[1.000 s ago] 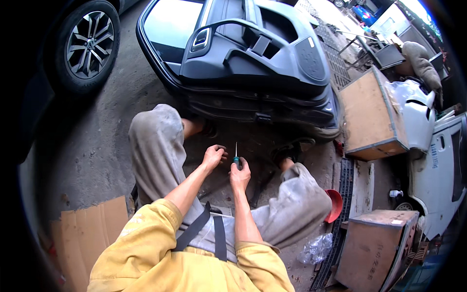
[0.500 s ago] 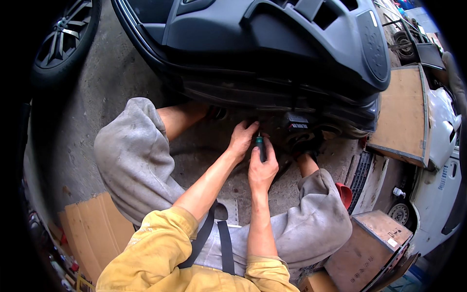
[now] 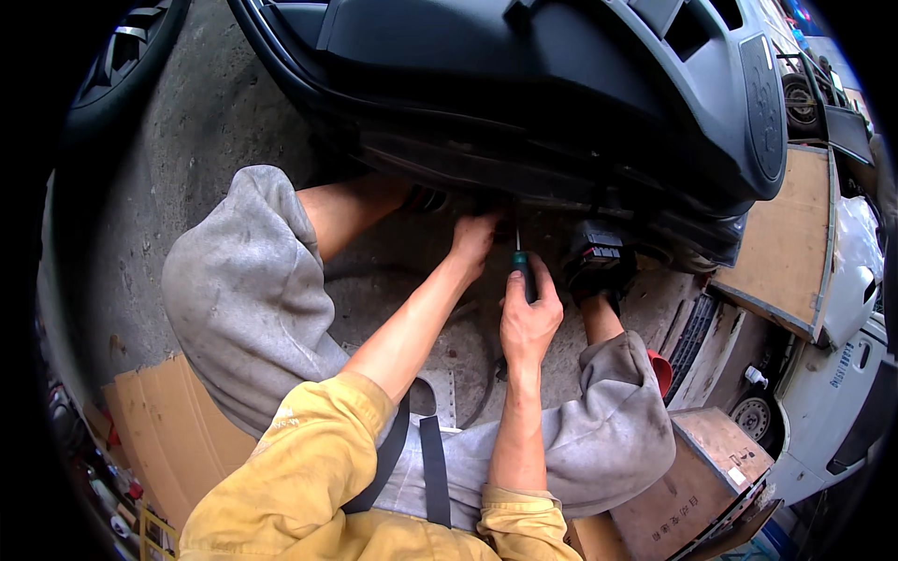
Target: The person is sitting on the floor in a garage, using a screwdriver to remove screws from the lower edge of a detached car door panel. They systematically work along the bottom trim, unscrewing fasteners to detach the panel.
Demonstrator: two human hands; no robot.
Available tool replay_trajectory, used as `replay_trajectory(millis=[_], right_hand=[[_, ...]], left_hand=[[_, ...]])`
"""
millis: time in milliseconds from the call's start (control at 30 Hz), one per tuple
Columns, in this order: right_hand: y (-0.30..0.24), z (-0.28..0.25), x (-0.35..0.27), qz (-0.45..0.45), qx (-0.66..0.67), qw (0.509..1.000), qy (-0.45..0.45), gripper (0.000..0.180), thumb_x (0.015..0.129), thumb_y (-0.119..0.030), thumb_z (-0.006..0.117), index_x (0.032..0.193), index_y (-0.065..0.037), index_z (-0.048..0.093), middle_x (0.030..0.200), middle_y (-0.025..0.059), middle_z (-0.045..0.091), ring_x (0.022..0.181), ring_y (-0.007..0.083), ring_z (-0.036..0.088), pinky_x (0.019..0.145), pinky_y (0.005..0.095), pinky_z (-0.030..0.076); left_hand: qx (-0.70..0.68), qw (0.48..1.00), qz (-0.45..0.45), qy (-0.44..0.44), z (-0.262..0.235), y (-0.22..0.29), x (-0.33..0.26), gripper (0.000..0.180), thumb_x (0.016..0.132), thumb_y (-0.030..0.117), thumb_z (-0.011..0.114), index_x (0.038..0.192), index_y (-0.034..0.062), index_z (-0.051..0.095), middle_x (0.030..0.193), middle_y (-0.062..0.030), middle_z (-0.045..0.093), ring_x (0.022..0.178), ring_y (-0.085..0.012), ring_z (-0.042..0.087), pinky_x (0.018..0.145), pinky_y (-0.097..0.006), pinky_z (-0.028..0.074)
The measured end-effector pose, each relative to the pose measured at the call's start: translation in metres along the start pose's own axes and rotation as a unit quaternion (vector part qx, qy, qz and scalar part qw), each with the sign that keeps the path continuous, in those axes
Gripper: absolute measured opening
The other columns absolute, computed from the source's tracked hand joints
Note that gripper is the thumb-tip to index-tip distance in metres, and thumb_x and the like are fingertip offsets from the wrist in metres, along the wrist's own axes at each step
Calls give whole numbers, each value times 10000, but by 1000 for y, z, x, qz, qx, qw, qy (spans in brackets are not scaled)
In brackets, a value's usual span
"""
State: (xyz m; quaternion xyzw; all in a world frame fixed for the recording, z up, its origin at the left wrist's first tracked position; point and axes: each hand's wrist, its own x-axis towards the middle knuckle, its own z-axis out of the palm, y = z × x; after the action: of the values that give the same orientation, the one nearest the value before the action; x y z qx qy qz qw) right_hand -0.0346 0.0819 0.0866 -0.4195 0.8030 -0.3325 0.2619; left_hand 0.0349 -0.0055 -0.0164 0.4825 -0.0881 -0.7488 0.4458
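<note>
My right hand (image 3: 529, 323) is closed around the dark green and black handle of a screwdriver (image 3: 520, 266). Its thin metal shaft points up toward the underside of a dark car door (image 3: 468, 154), and the tip is lost in shadow there. Just left of the shaft, my left hand (image 3: 474, 245) reaches to the door's lower edge. Its fingertips are hidden in the dark, so what they touch does not show. To the right of the screwdriver, a dark block like a tool battery (image 3: 601, 245) rests near my foot under the door.
A wheel (image 3: 122, 65) lies at upper left. Flattened cardboard (image 3: 178, 430) is at lower left. On the right are a wooden board (image 3: 781, 234), a wooden box (image 3: 692, 486), a red object (image 3: 659, 374) and a white vehicle part (image 3: 832, 411). My bent legs flank the work.
The screwdriver has gone up and slightly right with my right hand, and more of its shaft shows. My left hand has moved up toward the door edge, its fingers now less visible. The view has shifted.
</note>
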Motion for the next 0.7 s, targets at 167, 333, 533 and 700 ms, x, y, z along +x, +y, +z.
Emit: replay_trajectory(millis=[167,333,533,700], right_hand=[[5,-2,4,-6,0,1000,1,377,930,-173,631,1270,-9,640,638,29,586,530,82,534,514,262,437],[-7,-8,0,2,-11,1000,-11,375,928,-160,616,1259,15,635,832,139,696,732,194,672,687,309,516],[-20,-15,6,-16,19,1000,-6,356,908,-112,585,1231,29,634,1030,285,686,960,407,687,849,405,525],[-15,-18,6,-29,16,999,-3,356,901,-108,587,1228,23,636,1002,283,683,932,419,679,825,419,527]], left_hand=[[13,999,-8,36,7,16,-1,313,931,240,664,1146,13,643,998,-96,708,860,-210,695,733,-342,522],[9,998,57,0,-12,19,3,245,921,212,649,1071,19,660,956,-114,714,826,-229,712,724,-344,527],[12,997,77,6,-19,24,4,204,905,149,624,1051,10,650,923,-118,711,783,-248,717,691,-351,552],[-5,999,36,1,-19,23,11,255,939,182,608,1153,44,612,982,-109,714,816,-240,722,683,-349,562]])
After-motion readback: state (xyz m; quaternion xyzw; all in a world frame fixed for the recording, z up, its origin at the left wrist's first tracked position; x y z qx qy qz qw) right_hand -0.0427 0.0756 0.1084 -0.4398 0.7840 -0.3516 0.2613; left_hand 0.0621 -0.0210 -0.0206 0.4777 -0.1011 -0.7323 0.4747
